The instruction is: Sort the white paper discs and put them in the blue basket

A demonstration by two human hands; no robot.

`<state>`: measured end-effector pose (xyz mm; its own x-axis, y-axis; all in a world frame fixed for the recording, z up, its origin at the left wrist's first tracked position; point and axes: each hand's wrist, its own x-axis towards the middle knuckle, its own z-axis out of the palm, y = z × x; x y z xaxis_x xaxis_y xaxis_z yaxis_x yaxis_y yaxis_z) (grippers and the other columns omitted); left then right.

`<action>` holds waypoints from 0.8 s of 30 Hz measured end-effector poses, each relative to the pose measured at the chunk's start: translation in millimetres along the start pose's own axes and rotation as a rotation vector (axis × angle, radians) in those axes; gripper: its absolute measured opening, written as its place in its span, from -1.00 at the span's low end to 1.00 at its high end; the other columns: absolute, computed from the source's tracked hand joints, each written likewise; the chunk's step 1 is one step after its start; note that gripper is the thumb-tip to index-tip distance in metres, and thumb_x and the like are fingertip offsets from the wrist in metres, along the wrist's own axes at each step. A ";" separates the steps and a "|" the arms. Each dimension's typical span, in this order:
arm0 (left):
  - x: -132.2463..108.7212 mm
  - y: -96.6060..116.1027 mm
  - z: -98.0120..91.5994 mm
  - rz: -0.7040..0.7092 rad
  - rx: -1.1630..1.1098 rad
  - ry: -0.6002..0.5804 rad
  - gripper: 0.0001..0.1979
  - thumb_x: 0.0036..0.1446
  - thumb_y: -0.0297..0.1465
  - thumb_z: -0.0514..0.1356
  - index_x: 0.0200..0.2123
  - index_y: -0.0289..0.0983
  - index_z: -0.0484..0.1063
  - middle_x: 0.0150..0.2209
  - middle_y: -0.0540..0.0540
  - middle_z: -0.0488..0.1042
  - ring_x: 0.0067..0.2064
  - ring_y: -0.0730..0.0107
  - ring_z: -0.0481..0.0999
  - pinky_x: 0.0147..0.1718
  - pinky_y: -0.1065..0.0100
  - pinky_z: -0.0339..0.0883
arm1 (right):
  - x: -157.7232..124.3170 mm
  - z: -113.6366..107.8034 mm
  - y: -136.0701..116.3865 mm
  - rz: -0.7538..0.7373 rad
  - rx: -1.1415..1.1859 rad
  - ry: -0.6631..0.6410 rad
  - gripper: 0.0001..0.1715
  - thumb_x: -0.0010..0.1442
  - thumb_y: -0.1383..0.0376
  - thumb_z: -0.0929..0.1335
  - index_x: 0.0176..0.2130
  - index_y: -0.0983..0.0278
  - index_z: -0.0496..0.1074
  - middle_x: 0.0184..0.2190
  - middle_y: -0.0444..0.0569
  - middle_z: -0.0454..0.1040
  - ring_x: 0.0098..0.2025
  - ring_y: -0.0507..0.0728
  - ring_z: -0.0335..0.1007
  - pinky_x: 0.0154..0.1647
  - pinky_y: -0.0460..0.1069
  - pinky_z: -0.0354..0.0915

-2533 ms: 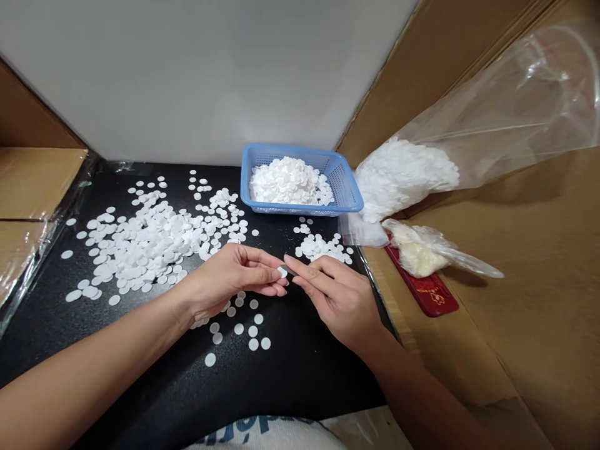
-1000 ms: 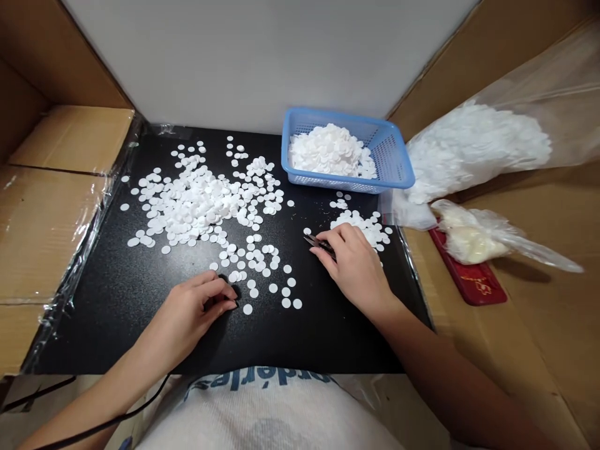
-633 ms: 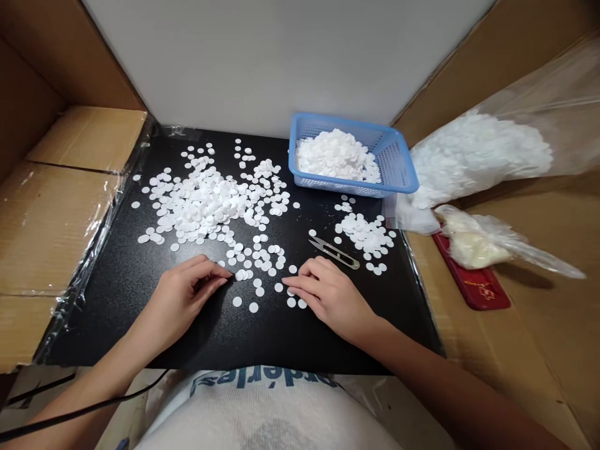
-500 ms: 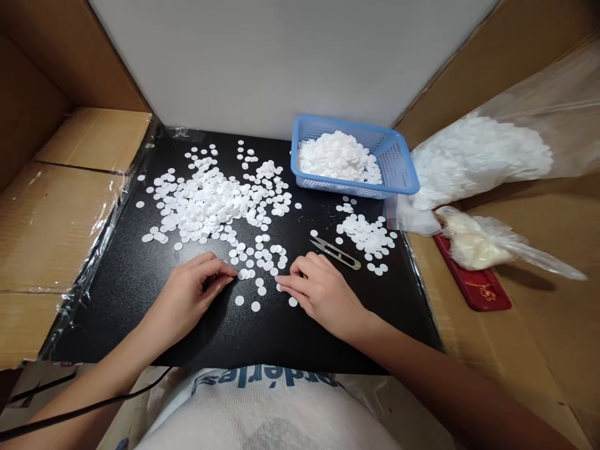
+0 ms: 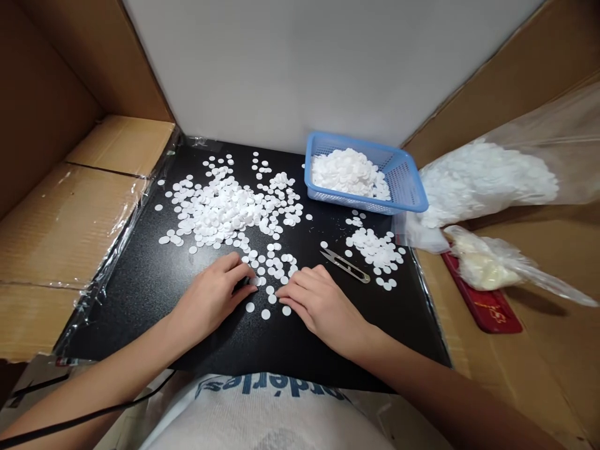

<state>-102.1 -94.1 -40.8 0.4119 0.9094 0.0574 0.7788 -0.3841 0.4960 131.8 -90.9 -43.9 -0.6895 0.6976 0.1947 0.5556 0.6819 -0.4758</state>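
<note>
Small white round discs lie in a broad heap on the black tabletop, with looser ones trailing toward me. My left hand rests at the left of these loose discs, thumb and forefinger slightly apart, their tips touching or nearly touching a few. Opposite it, my right hand is palm down with its fingers stretched out, the tips beside single discs. I see nothing held in either hand. A single disc lies just below the right fingertips. Thread snips lie beyond the right hand.
A blue plastic basket with more discs stands at the back. Near it is a smaller disc pile. On the cardboard at right lie a clear bag of discs, a knotted plastic bag and a red case. A dark cable crosses my left forearm.
The whole view has shifted slightly right and down. Relative to the discs, my right hand has slid a little left, and the gap between the hands has narrowed. The left thumb and forefinger have parted somewhat.
</note>
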 end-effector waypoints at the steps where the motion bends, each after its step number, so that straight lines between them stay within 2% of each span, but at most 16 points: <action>1: -0.2 -0.2 0.2 0.011 -0.003 0.011 -0.98 0.23 -0.45 0.23 -0.29 -0.25 0.45 -0.32 0.01 0.35 -0.36 0.38 0.43 -0.38 0.36 0.27 | 4.1 1.7 1.3 -0.004 -0.026 0.013 -0.80 0.38 0.40 0.30 -0.24 0.28 0.52 -0.38 -0.08 0.45 -0.31 0.08 0.29 -0.22 0.02 0.10; 5: -3.6 -3.6 -2.2 0.037 -0.035 0.044 -0.97 0.25 -0.45 0.22 -0.29 -0.26 0.45 -0.33 0.02 0.35 -0.40 0.41 0.41 -0.41 0.38 0.26 | 17.4 8.5 4.0 -0.040 -0.114 0.022 -0.80 0.38 0.36 0.31 -0.24 0.27 0.53 -0.38 -0.07 0.44 -0.30 0.10 0.28 -0.24 0.04 0.08; 9: -9.5 -8.8 -6.5 0.011 -0.058 0.042 -0.96 0.26 -0.42 0.20 -0.28 -0.24 0.44 -0.32 0.01 0.35 -0.39 0.42 0.42 -0.41 0.39 0.28 | 22.4 7.7 3.8 -0.031 -0.034 -0.013 -0.86 0.34 0.39 0.35 -0.30 0.27 0.47 -0.36 -0.10 0.45 -0.28 0.07 0.31 -0.21 0.02 0.09; 14: -13.3 -11.2 -11.2 -0.003 -0.049 0.005 -0.98 0.25 -0.43 0.21 -0.27 -0.24 0.44 -0.30 0.00 0.36 -0.38 0.41 0.42 -0.39 0.37 0.30 | 16.0 -0.5 6.4 -0.037 -0.072 0.022 -0.83 0.35 0.42 0.29 -0.30 0.28 0.41 -0.35 -0.08 0.44 -0.28 0.09 0.27 -0.20 0.04 0.06; 19: -4.8 -7.7 -7.9 0.065 0.030 -0.012 -0.94 0.26 -0.37 0.22 -0.24 -0.23 0.46 -0.28 -0.05 0.39 -0.26 0.27 0.43 -0.31 0.28 0.31 | 4.9 -6.7 9.3 -0.037 -0.061 -0.082 -0.85 0.35 0.39 0.32 -0.30 0.27 0.43 -0.37 -0.10 0.42 -0.29 0.10 0.26 -0.20 0.04 0.06; 24: 4.6 -8.9 1.8 0.140 0.103 0.010 -0.81 0.35 -0.38 0.12 -0.33 -0.24 0.47 -0.34 -0.05 0.40 -0.30 0.26 0.38 -0.29 0.25 0.25 | 4.2 -4.2 13.9 0.083 -0.124 0.051 -0.89 0.37 0.35 0.33 -0.24 0.26 0.46 -0.35 -0.10 0.47 -0.28 0.09 0.32 -0.16 0.05 0.10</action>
<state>-106.3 -86.8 -46.5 0.5152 0.8474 0.1283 0.7588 -0.5206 0.3913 138.6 -77.6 -46.1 -0.6160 0.7610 0.2038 0.6652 0.6410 -0.3830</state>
